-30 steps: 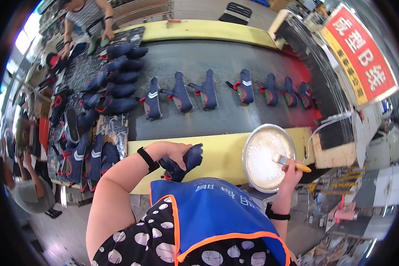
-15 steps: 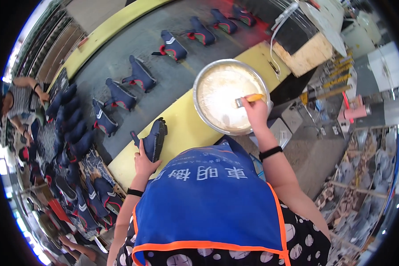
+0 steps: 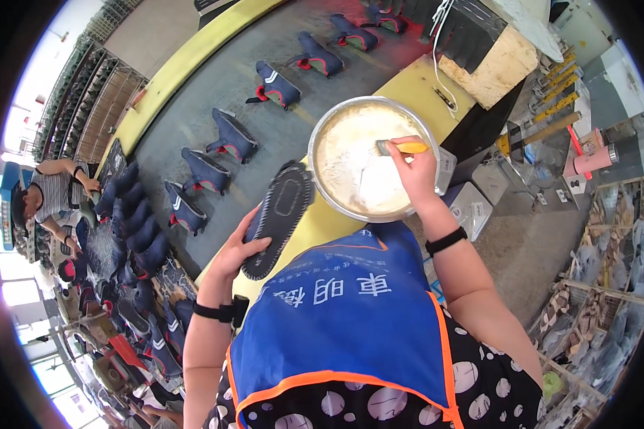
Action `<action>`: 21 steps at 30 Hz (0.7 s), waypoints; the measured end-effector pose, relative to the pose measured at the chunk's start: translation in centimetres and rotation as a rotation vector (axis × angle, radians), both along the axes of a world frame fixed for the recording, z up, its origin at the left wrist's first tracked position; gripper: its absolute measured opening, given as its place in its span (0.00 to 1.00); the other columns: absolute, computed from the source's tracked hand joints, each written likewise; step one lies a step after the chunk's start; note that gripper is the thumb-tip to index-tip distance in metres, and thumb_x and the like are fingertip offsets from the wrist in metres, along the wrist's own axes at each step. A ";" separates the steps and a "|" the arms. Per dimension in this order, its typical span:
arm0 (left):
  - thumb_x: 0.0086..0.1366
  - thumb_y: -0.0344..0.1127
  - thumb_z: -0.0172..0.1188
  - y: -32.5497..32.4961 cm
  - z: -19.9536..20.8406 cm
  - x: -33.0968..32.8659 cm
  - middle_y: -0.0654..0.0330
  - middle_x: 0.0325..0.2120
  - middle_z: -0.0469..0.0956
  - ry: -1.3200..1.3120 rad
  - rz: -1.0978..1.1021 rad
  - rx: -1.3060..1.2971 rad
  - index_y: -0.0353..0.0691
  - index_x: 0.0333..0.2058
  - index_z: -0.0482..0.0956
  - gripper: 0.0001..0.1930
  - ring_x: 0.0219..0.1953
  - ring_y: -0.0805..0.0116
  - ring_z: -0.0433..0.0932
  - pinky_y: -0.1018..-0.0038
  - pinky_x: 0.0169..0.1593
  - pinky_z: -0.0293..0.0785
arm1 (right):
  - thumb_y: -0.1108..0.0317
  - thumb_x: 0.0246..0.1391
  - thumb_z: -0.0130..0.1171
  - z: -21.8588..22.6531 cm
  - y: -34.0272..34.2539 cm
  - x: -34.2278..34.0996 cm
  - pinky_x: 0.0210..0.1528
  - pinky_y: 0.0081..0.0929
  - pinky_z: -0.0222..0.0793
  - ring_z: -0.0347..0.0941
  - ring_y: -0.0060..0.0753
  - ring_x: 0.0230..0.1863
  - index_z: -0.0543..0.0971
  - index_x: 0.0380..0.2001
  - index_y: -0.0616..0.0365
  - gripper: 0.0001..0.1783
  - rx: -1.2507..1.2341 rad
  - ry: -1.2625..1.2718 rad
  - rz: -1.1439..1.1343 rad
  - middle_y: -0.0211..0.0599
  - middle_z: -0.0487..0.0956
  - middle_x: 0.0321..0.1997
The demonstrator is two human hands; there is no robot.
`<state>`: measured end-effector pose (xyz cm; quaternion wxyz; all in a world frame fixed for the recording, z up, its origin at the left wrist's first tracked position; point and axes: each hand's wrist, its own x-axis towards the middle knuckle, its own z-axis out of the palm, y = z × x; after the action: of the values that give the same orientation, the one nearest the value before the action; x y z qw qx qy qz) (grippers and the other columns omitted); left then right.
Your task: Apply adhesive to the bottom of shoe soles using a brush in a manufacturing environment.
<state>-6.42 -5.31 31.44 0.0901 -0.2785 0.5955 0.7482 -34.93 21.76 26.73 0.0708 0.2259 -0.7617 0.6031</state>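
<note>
Nearest the camera, a blue apron (image 3: 350, 314) with orange edging is worn over a black garment with white dots. From beneath it the left forearm, bearing a black wristband (image 3: 218, 312), is raised toward the yellow edge of the table (image 3: 315, 229). The left hand (image 3: 240, 250) is closed about a dark shoe (image 3: 277, 218), which is held sole upward, its toe pointing up and to the right, above the table edge; the left fingers (image 3: 259, 247) are wrapped against the heel end of the sole.

The right arm, with a black band (image 3: 445, 242) at the wrist, is stretched to a round metal basin (image 3: 368, 157) that stands on the yellow table edge just right of the shoe's toe. The basin is filled with whitish paste. The right hand (image 3: 416, 171) is clenched on a brush with a yellow handle (image 3: 402, 148), whose head is held over the paste.

Beyond, a grey conveyor belt (image 3: 265, 129) is seen, on which dark blue shoe uppers (image 3: 277, 84) are spaced in a row. More uppers are heaped at the far left, where another person (image 3: 50, 196) in a striped top is bent over the pile. A pale block (image 3: 488, 61) stands past the basin.
</note>
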 end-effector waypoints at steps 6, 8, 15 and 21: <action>0.61 0.31 0.60 1.1 1.8 -6.9 0.54 0.55 0.73 -0.123 -0.256 0.095 0.35 0.68 0.56 0.37 0.51 0.69 0.77 0.74 0.54 0.75 | 0.69 0.51 0.68 2.3 0.6 1.1 0.38 0.28 0.70 0.78 0.35 0.33 0.83 0.34 0.53 0.06 0.164 0.042 0.022 0.34 0.81 0.31; 0.62 0.31 0.59 1.7 2.2 -8.6 0.55 0.53 0.74 -0.205 -0.317 0.204 0.35 0.67 0.58 0.35 0.48 0.72 0.79 0.76 0.49 0.78 | 0.67 0.48 0.69 5.3 0.3 2.4 0.49 0.31 0.66 0.77 0.31 0.38 0.84 0.34 0.48 0.07 0.122 0.258 0.205 0.28 0.81 0.32; 0.62 0.32 0.58 3.2 2.6 -11.1 0.55 0.53 0.75 -0.229 -0.380 0.266 0.35 0.67 0.57 0.35 0.47 0.72 0.79 0.77 0.50 0.77 | 0.62 0.51 0.65 5.7 0.6 4.0 0.57 0.38 0.58 0.76 0.26 0.40 0.84 0.33 0.43 0.05 0.234 0.414 0.390 0.21 0.80 0.34; 0.63 0.32 0.57 2.2 2.3 -10.0 0.54 0.55 0.74 -0.230 -0.394 0.394 0.35 0.67 0.57 0.35 0.49 0.73 0.79 0.77 0.51 0.77 | 0.66 0.48 0.68 4.6 1.9 1.8 0.47 0.34 0.64 0.75 0.33 0.36 0.84 0.31 0.47 0.05 0.208 0.212 0.258 0.27 0.80 0.31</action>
<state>-16.37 -3.13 33.73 0.3527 -0.2175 0.4674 0.7809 -33.10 23.69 31.28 0.0488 0.3899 -0.7731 0.4980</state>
